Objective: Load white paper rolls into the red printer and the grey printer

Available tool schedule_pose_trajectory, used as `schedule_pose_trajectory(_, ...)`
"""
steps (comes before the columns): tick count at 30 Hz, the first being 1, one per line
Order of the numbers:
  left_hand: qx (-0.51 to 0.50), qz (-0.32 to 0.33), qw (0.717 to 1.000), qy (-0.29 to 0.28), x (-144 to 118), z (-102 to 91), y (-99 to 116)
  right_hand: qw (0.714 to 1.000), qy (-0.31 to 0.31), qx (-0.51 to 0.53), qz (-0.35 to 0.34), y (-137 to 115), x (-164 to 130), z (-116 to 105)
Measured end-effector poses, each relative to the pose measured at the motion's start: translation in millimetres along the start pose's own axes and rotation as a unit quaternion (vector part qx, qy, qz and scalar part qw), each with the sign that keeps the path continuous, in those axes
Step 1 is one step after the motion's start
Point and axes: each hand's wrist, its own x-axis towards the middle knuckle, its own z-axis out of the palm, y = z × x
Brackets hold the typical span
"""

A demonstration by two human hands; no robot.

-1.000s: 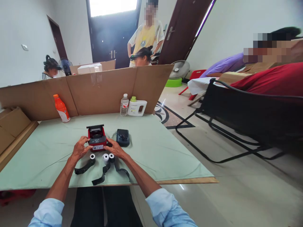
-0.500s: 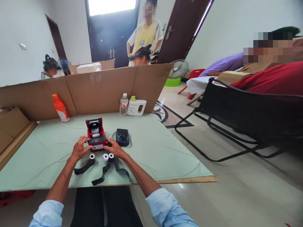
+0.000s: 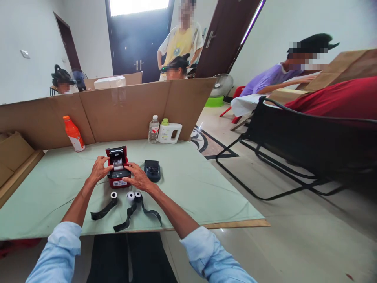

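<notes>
One orange bottle (image 3: 75,135) stands on the green table (image 3: 203,188), at 10 o'clock from the red printer (image 3: 119,183). The left hand (image 3: 98,169) touches the printer at 9 o'clock; I cannot tell if it pinches. One small roll (image 3: 114,195) with a dark strip (image 3: 101,212) is at 6 o'clock. The printer sits between both hands, its lid (image 3: 116,150) up, white paper (image 3: 118,164) inside. Two more rolls (image 3: 130,197) are at 5 o'clock. The right hand (image 3: 139,177) touches the printer at 3 o'clock, thumb and fingers spread. Farther out that way is a dark box (image 3: 152,173). A clear bottle (image 3: 153,133) stands between 1 and 2 o'clock, with a white jug (image 3: 165,135) just beside it at 2.
</notes>
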Motion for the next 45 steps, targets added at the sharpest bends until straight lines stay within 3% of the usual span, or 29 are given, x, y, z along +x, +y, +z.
schedule_pose_trajectory(5, -0.003, -0.099, 0.995, -0.007, 34, 17.6, 3, 1.000, -0.022, -0.005, 0.000, -4, 9, -6)
schedule_pose_trajectory(10, -0.026, -0.163, 0.986, -0.027, 51, 32.5, 11, 0.999, -0.027, -0.016, 0.002, -3, 20, -12)
schedule_pose_trajectory(15, -0.012, -0.130, 0.991, -0.002, 50, 39.7, 6, 0.997, 0.006, -0.048, 0.058, 10, 40, -11)
schedule_pose_trajectory(22, 0.039, -0.095, 0.990, -0.094, 42, 43.6, -5, 0.993, -0.039, -0.079, 0.075, 15, 74, -7)
schedule_pose_trajectory(26, 0.041, -0.096, 0.989, -0.103, 44, 43.0, -3, 0.991, -0.045, -0.097, 0.082, 14, 79, -9)
schedule_pose_trajectory(30, 0.029, -0.088, 0.991, -0.096, 40, 36.6, 1, 0.992, -0.042, -0.085, 0.079, 9, 74, -10)
schedule_pose_trajectory(33, 0.006, -0.052, 0.997, -0.059, 28, 27.8, 7, 0.996, -0.040, -0.053, 0.061, 0, 69, -11)
schedule_pose_trajectory(37, -0.047, -0.019, 0.999, -0.011, 15, 11.4, 21, 0.998, 0.023, 0.002, 0.066, -17, 70, -15)
schedule_pose_trajectory(41, -0.159, -0.025, 0.986, -0.048, 10, -11.2, 40, 0.990, 0.023, 0.121, 0.066, -32, 80, -18)
schedule_pose_trajectory(45, -0.290, -0.062, 0.950, -0.098, -1, -35.0, 56, 0.969, 0.004, 0.232, 0.086, -49, 89, -23)
